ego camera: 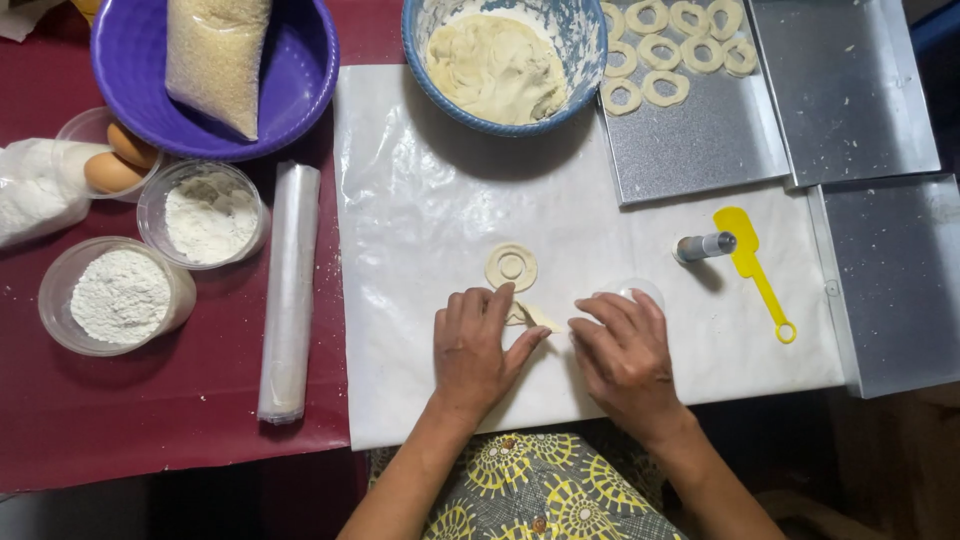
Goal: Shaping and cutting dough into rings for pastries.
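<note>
My left hand (475,345) lies palm down on the white plastic sheet (420,200), its fingertips pressing on pale dough scraps (532,316). My right hand (625,352) rests beside it, fingers curled over the same scraps, next to a clear round cup (640,291) standing upside down. A cut dough ring (511,267) lies just beyond my left fingers. A blue bowl (580,40) of dough stands at the top. Several dough rings (655,50) sit on a metal tray (700,140).
A small metal cylinder (705,246) and a yellow spatula (755,270) lie to the right. More metal trays (850,90) stand at the right edge. A plastic roll (290,290), flour cups (120,295), eggs (115,160) and a purple bowl (300,70) holding a bag sit left.
</note>
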